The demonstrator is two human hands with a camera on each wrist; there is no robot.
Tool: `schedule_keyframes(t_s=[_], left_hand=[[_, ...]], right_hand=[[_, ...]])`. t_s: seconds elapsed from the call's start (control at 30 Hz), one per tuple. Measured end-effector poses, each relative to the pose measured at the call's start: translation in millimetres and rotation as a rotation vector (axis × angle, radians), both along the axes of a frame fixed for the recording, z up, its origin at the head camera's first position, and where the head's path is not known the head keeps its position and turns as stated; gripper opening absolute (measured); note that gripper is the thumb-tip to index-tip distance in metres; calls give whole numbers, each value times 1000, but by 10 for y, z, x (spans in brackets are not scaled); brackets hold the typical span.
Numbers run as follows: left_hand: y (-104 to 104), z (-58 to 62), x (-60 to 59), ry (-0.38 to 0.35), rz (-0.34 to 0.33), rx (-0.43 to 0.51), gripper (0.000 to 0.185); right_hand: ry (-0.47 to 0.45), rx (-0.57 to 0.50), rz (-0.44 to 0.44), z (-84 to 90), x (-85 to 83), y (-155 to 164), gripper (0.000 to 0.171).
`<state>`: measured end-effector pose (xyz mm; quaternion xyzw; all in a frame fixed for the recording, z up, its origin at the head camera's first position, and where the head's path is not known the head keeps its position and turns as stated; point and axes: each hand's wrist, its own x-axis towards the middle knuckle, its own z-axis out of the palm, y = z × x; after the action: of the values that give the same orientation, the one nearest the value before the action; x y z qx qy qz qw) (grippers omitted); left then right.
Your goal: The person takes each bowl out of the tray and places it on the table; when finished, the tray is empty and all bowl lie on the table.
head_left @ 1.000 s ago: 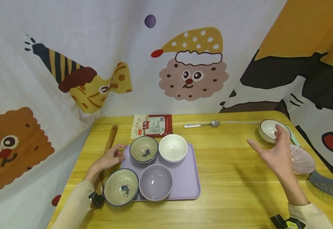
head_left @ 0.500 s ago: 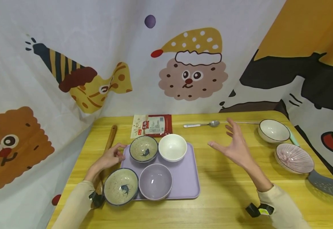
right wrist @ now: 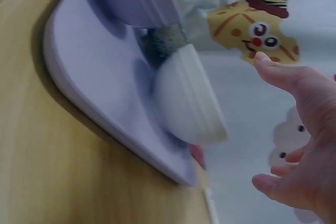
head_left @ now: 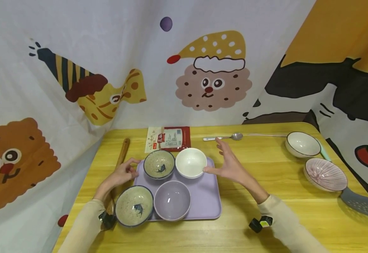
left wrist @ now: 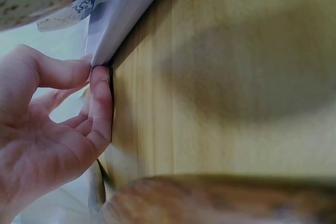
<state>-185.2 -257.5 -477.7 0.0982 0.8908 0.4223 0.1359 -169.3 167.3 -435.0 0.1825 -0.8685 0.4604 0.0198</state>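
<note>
With the left hand [head_left: 120,175] pinching the lilac tray's [head_left: 207,200] corner, the right hand [head_left: 229,165] – fingers spread, holding nothing – needed to close squarely round the white bowl [head_left: 191,162] at the tray's back right – not clip its rim

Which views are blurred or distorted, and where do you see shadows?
Head view: sharp, wide-angle bending at the edges, soft shadow under the right hand. Left wrist view: close and soft, a shadow on the table. Right wrist view: white bowl and tray motion-blurred.

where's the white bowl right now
In the head view the white bowl sits at the back right of the purple tray, beside a speckled bowl, with the right hand open just to its right.
</note>
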Motion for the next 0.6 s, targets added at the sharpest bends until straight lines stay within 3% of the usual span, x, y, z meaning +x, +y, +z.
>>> schedule_keyframes(t_s=[0.23, 0.6], left_hand=[[-20, -14, -17, -6, 9, 5, 47], [-10, -11, -14, 25, -10, 48, 47]], right_hand=[[-44, -24, 55, -180, -44, -214, 122], [-105, -22, 61, -344, -51, -427, 130]])
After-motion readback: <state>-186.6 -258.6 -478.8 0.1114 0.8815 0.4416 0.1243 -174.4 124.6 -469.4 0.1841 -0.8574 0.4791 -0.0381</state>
